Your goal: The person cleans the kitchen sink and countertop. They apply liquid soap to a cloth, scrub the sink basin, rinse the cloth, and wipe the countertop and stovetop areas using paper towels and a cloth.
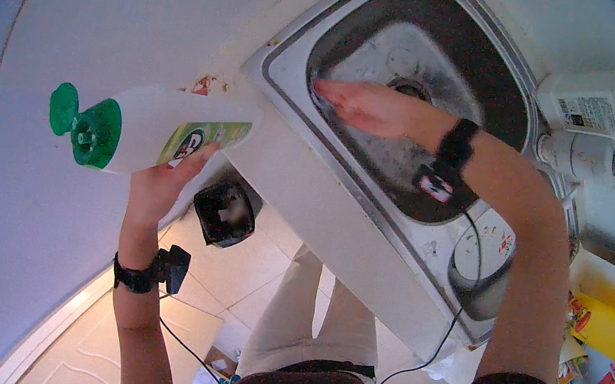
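My left hand (174, 177) grips a large white plastic bottle (153, 119) of liquid soap or detergent, held tilted on its side with a green and yellow label. Its green flip cap (94, 131) stands open and points left. Over the stainless steel sink basin (417, 34), my right hand (369, 108) is stretched out flat near the basin's left wall, palm partly in view. Whether something thin lies under its fingertips cannot be told. The drain (411, 89) shows just behind that hand. Each wrist wears a black strap with a small device and a cable.
A smaller side basin holds a white lidded or plate-like round thing (483, 244). At the right stand a white jug (587, 103), a pale pipe fitting (576, 155) and a yellow package (605, 329). A black bin (224, 214) is on the tiled floor below the counter's edge.
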Demonstrator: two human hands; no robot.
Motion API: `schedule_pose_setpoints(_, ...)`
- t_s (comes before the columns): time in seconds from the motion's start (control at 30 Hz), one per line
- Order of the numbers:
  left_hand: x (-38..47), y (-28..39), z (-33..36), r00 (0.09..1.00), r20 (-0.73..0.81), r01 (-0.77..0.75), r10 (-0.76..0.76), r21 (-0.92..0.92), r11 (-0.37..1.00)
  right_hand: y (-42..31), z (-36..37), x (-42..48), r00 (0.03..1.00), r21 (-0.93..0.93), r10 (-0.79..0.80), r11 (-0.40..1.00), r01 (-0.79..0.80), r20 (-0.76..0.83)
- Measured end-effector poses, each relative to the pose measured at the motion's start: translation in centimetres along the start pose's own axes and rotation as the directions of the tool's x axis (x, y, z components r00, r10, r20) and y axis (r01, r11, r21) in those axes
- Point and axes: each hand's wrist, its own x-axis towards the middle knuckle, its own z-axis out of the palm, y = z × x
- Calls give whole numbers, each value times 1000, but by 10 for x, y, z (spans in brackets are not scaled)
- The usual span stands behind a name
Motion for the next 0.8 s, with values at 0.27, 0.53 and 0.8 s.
schedule_pose_setpoints(0.27,4,-5,-2,1000,16,20,-20,-28,999,29,-19,52,983,284,19,958,34,-182)
schedule_pose_setpoints(0.53,3,-9,1,999,-9,-42,41,-130,991,92,-38,-66,824,-229,542,791,-567,-167)
schedule_pose_setpoints(0.8,1,-5,-2,999,-29,32,-29,94,995,77,-96,68,991,-962,29,237,-136,-133)
